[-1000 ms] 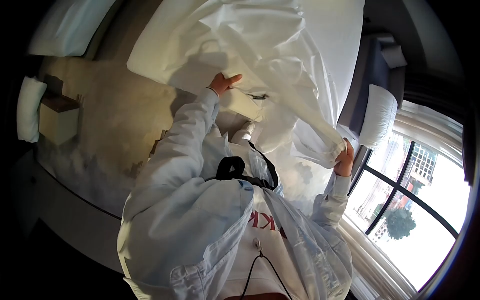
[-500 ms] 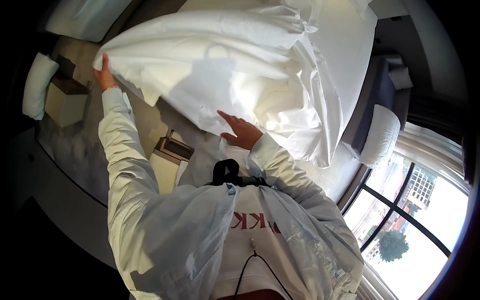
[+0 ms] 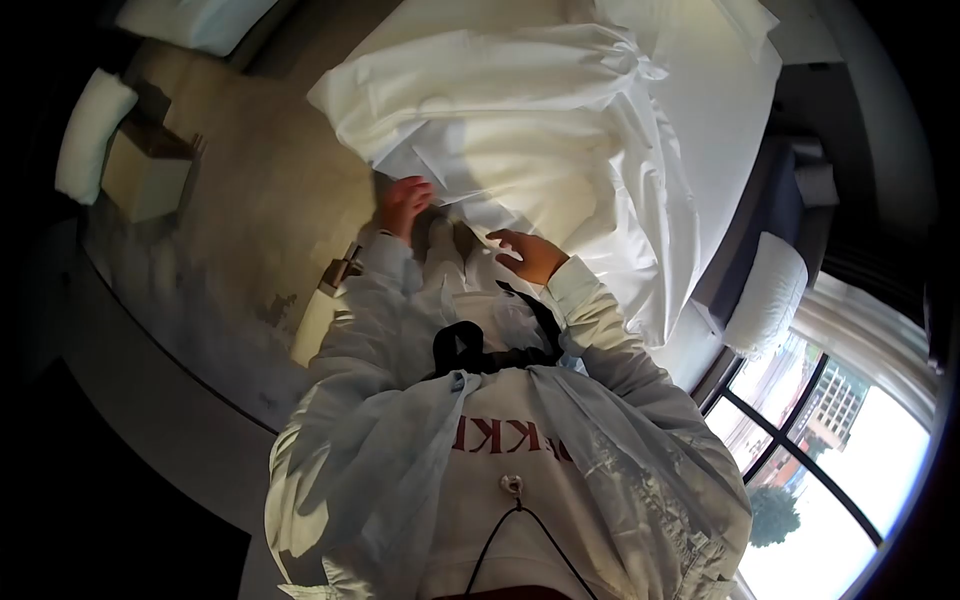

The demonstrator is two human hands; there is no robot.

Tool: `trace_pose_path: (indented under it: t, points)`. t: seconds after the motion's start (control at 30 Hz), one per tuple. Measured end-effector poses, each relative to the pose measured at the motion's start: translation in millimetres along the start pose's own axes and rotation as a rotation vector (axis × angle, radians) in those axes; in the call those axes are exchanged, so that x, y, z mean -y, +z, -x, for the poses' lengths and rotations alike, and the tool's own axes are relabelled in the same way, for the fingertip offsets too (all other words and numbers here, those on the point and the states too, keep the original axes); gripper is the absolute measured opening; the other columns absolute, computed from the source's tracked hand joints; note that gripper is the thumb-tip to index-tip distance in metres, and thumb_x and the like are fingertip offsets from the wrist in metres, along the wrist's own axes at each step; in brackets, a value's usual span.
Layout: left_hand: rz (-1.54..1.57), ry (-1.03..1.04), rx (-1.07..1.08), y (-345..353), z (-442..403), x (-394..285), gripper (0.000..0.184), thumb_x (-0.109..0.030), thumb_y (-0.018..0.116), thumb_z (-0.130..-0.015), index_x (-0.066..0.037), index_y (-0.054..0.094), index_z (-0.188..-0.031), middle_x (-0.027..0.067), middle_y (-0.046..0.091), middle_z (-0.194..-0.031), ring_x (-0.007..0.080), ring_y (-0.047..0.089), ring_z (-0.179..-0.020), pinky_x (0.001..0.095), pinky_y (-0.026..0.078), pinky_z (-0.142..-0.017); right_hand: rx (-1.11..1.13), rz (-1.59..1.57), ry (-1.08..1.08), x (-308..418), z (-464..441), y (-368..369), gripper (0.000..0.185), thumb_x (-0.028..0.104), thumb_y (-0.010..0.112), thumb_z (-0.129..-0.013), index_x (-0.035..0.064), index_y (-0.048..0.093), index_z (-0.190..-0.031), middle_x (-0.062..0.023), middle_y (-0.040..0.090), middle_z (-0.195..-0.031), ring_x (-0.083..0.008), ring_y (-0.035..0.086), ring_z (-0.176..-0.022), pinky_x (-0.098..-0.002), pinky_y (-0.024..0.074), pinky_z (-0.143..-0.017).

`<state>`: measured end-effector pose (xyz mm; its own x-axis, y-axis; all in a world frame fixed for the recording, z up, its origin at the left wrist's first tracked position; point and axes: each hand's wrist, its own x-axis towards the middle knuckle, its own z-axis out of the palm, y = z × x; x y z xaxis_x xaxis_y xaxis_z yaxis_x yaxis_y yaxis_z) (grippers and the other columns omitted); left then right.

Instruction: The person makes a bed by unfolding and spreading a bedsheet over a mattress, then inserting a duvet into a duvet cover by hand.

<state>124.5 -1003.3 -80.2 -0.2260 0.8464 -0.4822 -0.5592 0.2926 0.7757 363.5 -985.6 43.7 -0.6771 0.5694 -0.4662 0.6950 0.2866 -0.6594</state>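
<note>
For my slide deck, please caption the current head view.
Both hands beside a rumpled white sheet on a bed, window at right.

Bedroom, perhaps hotel; bed (image 3: 722, 120), nightstand (image 3: 148, 178).

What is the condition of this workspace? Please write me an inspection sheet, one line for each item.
Surface: white bed, partly under loose cloth.
Job's things: white sheet, gathered in uneven folds, its near edge by the person's legs.
Clutter: one white pillow on the grey seat; another white pillow beside a pale box-like piece at far left.
Hands: left hand and right hand near the sheet's edge, nothing seen in either; contact unclear.
Cables: no power cable seen; thin black cord on the person's chest.
Surroundings: patterned floor; bright window at right.
</note>
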Motion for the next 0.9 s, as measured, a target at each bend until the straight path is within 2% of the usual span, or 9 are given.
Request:
trace_pose_path:
  t: [0.23,0.3,0.33,0.47,0.5,0.57,0.63,0.73,0.9]
  points:
    - [0.222,0.164,0.083,54,87,-45,0.021,-0.023,0.050,-0.085,-0.004,0.054,-0.093,0.0088,0.060,-0.082,0.0177,0.060,-0.073,0.0285,0.048,-0.069,-0.008,-0.432,-0.358,37,-28,-48,0.028,0.008,0.047,-0.084,0.0046,0.049,-0.111,-0.0093,0.059,-0.093,-0.0185,0.057,-0.086,-0.0305,0.0456,-0.074]
    - [0.306,0.200,-0.030,33,99,-50,0.024,-0.025,0.049,-0.084,-0.003,0.051,-0.094,0.0089,0.058,-0.086,0.0206,0.059,-0.078,0.0322,0.048,-0.074,0.072,-0.984,-0.273,55,-35,-61,0.025,0.004,0.043,-0.085,-0.0003,0.048,-0.110,-0.0090,0.059,-0.092,-0.0167,0.055,-0.087,-0.0279,0.0437,-0.078]
    - [0.376,0.225,-0.094,21,106,-50,0.020,-0.025,0.047,-0.085,-0.005,0.050,-0.086,0.0063,0.055,-0.078,0.0183,0.057,-0.071,0.0309,0.047,-0.071,-0.035,-0.590,-0.342,72,-26,-71,0.025,0.004,0.043,-0.085,-0.0027,0.048,-0.108,-0.0101,0.058,-0.092,-0.0168,0.055,-0.087,-0.0263,0.0417,-0.081]
    - [0.486,0.334,-0.403,-49,140,-63,0.017,-0.021,0.047,-0.086,-0.008,0.048,-0.074,0.0014,0.045,-0.060,0.0112,0.045,-0.052,0.0245,0.041,-0.053,0.032,-0.774,-0.251,98,-38,-80,0.026,0.008,0.045,-0.085,0.0008,0.048,-0.109,-0.0102,0.060,-0.090,-0.0154,0.056,-0.086,-0.0257,0.0430,-0.077]
    - [0.497,0.368,-0.404,-67,147,-62,0.019,-0.020,0.047,-0.086,-0.010,0.046,-0.069,-0.0004,0.040,-0.056,0.0095,0.039,-0.047,0.0231,0.037,-0.048,0.107,-0.906,-0.184,88,-52,-79,0.031,0.019,0.046,-0.085,0.0009,0.047,-0.110,-0.0093,0.059,-0.089,-0.0158,0.056,-0.086,-0.0259,0.0424,-0.078]
    - [0.502,0.405,-0.686,-66,151,-89,0.026,-0.015,0.053,-0.082,-0.012,0.039,-0.060,-0.0034,0.032,-0.049,0.0072,0.030,-0.040,0.0211,0.026,-0.040,0.037,-0.632,-0.170,90,-81,-99,0.028,0.015,0.046,-0.085,0.0015,0.047,-0.109,-0.0092,0.059,-0.088,-0.0156,0.056,-0.084,-0.0263,0.0430,-0.077]
    - [0.422,0.389,-0.759,-88,168,-86,0.028,-0.012,0.056,-0.079,-0.014,0.036,-0.058,-0.0041,0.032,-0.048,0.0059,0.029,-0.039,0.0205,0.022,-0.037,0.003,-0.578,-0.286,98,-84,-103,0.026,0.012,0.045,-0.085,0.0011,0.047,-0.108,-0.0095,0.058,-0.088,-0.0159,0.056,-0.082,-0.0266,0.0438,-0.076]
    - [0.412,0.385,-0.881,-107,217,-70,0.034,-0.008,0.058,-0.076,-0.016,0.032,-0.056,-0.0050,0.032,-0.048,0.0052,0.026,-0.036,0.0213,0.018,-0.034,0.157,-0.913,-0.139,111,-50,-99,0.025,0.011,0.045,-0.085,-0.0006,0.046,-0.107,-0.0091,0.057,-0.088,-0.0154,0.056,-0.081,-0.0272,0.0445,-0.075]
    - [0.464,0.456,-0.943,-124,227,-113,0.037,-0.005,0.057,-0.075,-0.017,0.028,-0.057,-0.0054,0.029,-0.047,0.0052,0.024,-0.035,0.0223,0.018,-0.033,-0.033,-0.765,-0.070,120,-61,-110,0.021,0.010,0.044,-0.083,0.0027,0.053,-0.102,-0.0068,0.059,-0.085,-0.0128,0.056,-0.077,-0.0222,0.0438,-0.070]
